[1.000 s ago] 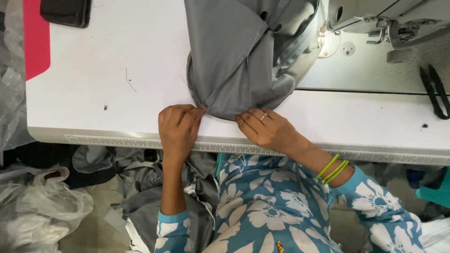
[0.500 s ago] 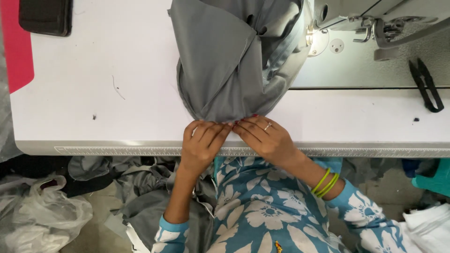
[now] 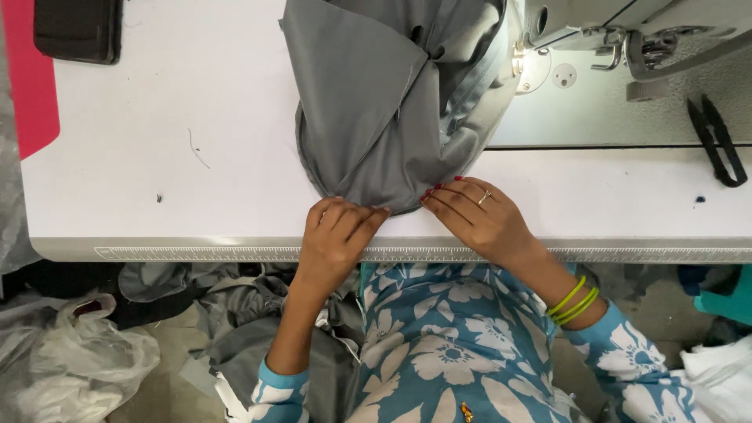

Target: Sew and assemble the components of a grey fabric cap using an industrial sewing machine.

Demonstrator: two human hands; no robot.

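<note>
With the left hand (image 3: pixel 338 233) and right hand (image 3: pixel 476 218) both pinching the near corner of the grey fabric (image 3: pixel 384 102) at the desk's (image 3: pixel 157 117) six o'clock edge, keeping the layers flush would probably hold the fold true.

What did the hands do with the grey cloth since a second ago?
The left hand and the right hand slid closer together along the near edge of the grey cloth, then eased a little apart again. Both fingertips still press that edge down on the white table. The cloth stayed bunched by the sewing machine, and the black scissors stayed put.
</note>
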